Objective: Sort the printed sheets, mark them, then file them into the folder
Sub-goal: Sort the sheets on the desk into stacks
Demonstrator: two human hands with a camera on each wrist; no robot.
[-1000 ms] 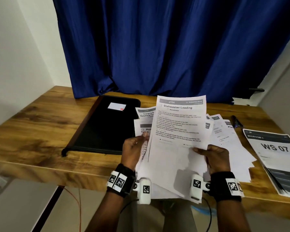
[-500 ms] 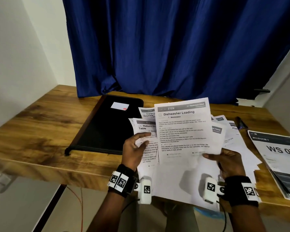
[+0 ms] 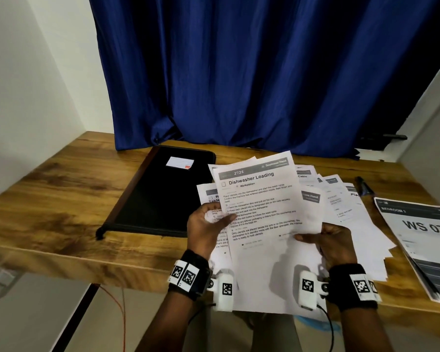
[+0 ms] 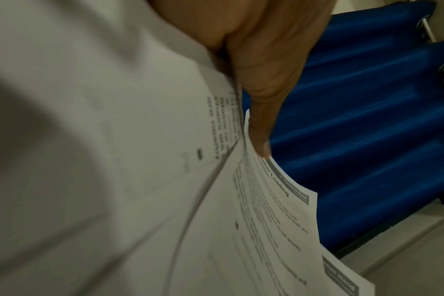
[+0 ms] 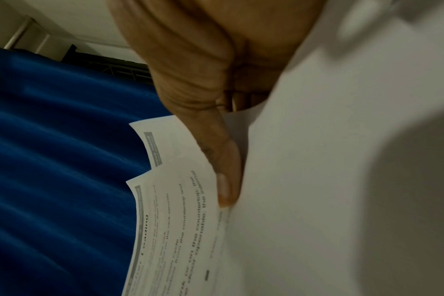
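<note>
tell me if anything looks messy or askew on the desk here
The loose printed sheets lie fanned and skewed over the desk, some past its front edge. The WS 07 sheet also overhangs. The folder is shut.

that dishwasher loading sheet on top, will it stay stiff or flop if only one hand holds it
Probably flops: the Dishwasher Loading sheet is one thin page and already curves between the left hand and right hand. Likely very light. It may slide off the sheets fanned behind it.
</note>
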